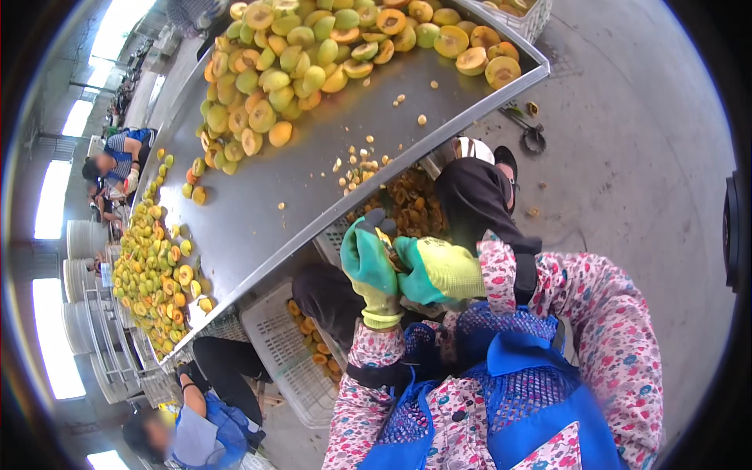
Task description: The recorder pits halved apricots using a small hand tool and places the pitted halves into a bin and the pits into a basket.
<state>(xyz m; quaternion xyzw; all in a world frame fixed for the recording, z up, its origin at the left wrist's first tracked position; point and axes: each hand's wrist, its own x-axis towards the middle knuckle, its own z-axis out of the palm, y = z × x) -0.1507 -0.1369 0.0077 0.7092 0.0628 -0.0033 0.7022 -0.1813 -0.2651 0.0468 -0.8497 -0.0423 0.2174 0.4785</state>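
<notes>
Both hands wear green-coated gloves with yellow-green knit backs or cuffs, and they meet above my lap just below the table edge. My left hand (370, 258) has its fingers curled around a small yellow-brown piece (385, 239), probably fruit; its dark fingertips point upward. My right hand (440, 268) is closed beside it, fingers against the left palm. Whether a tool is inside the right fist is hidden. Beyond the hands stands a metal-topped table (252, 226) with a raised rim. On it lies a large heap of halved yellow-green stone fruit (276, 82), and loose pits (358, 167) lie near the rim.
Below the rim sits brown fruit waste (414, 202). A white plastic crate (282, 329) with orange halves stands left of my knees. Another fruit heap (155, 276) lies at the table's far left. Two co-workers (126, 153) (205, 423) sit there. A dark ring-shaped item (533, 140) lies on the floor.
</notes>
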